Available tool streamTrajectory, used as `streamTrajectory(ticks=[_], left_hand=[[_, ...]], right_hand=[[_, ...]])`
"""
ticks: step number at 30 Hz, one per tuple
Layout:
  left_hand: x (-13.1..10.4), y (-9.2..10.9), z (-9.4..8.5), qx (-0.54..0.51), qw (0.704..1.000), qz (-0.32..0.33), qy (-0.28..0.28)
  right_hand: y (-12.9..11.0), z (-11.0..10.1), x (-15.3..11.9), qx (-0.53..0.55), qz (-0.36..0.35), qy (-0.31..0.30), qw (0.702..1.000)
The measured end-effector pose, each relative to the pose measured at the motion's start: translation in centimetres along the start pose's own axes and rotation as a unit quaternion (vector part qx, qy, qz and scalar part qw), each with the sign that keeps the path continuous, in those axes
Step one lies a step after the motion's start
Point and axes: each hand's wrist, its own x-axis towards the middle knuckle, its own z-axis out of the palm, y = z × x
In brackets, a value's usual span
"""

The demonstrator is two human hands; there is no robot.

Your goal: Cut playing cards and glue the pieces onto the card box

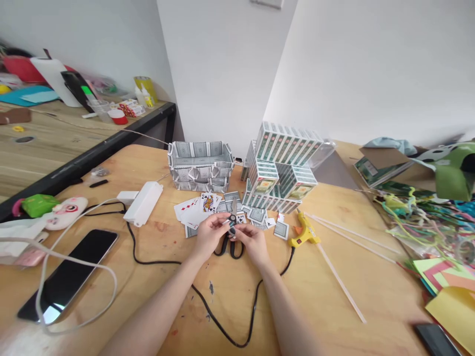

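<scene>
My left hand (212,233) and my right hand (253,241) meet at the middle of the table, fingertips pinched together on something small and dark that I cannot make out. Just beneath them lies a pair of scissors (237,251), black handles toward me and blades pointing away. Playing cards (195,210) are spread face up beyond my left hand. Small folded card pieces (257,214) with grey patterned backs lie beyond my right hand. Behind these stands an open basket (202,173) built of folded cards.
Boxed card decks (285,148) are stacked at the back. A yellow glue gun (304,232) lies right, with glue sticks (352,237) near it. Its black cable (222,326) loops before me. A phone (70,277) and white power adapter (144,202) are left; craft materials (438,232) pile up right.
</scene>
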Motion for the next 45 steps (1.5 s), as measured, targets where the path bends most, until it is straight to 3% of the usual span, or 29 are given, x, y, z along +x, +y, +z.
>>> streamTrajectory(ticks=[4, 11, 20, 27, 34, 45], left_hand=[[-0.2, 0.1, 0.0, 0.020, 1.000, -0.001, -0.012], [0.0, 0.9, 0.2, 0.014, 0.997, -0.055, -0.045], [0.0, 0.9, 0.3, 0.004, 0.998, -0.058, -0.017], [0.1, 0.7, 0.3, -0.031, 0.998, -0.052, -0.023], [0.1, 0.6, 0.3, -0.036, 0.998, -0.039, -0.022], [0.1, 0.6, 0.3, -0.013, 0.999, -0.023, -0.022]], right_hand=[[-0.2, 0.0, -0.1, -0.018, 0.022, -0.052, 0.998], [-0.4, 0.3, -0.3, -0.007, 0.026, -0.030, 0.999], [-0.5, 0.4, -0.3, -0.012, 0.015, -0.034, 0.999], [-0.2, 0.7, -0.4, -0.023, -0.015, 0.036, 0.999], [-0.1, 0.8, -0.1, 0.058, -0.024, 0.096, 0.993], [0.0, 0.6, 0.0, 0.085, -0.013, 0.098, 0.991]])
